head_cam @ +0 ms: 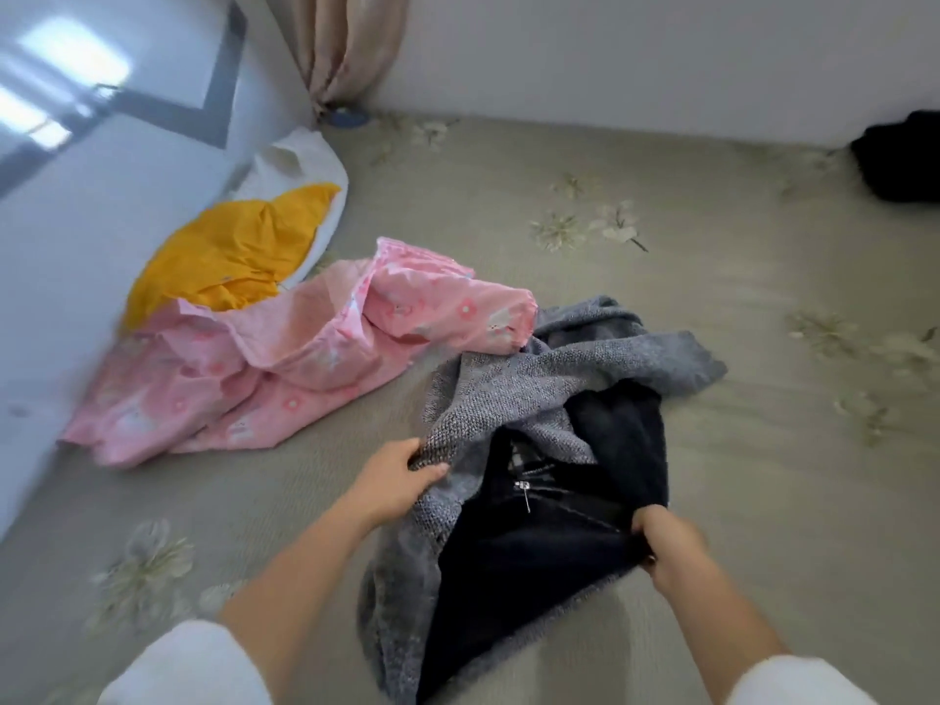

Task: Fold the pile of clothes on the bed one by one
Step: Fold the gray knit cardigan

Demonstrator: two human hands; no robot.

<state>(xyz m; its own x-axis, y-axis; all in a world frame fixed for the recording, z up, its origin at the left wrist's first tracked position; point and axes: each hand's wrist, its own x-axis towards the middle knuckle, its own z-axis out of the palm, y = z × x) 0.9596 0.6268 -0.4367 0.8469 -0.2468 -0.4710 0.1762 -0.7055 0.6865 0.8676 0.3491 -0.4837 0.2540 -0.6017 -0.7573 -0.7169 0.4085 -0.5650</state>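
Observation:
A grey knitted jacket (513, 394) with a dark fleece lining (529, 557) and a metal zip lies crumpled on the bed in front of me. My left hand (394, 483) grips the grey outer edge on the left side. My right hand (666, 544) pinches the dark lined edge on the right side. A pink flowered garment (285, 363) lies spread out to the left of the jacket, touching it. Behind that sits a crumpled yellow garment (229, 251).
The bed has a beige sheet with flower prints (661, 277). A white pillow (305, 160) lies at the far left against the wall. A black cloth item (900, 155) sits at the far right corner. A beige curtain (351, 48) hangs behind.

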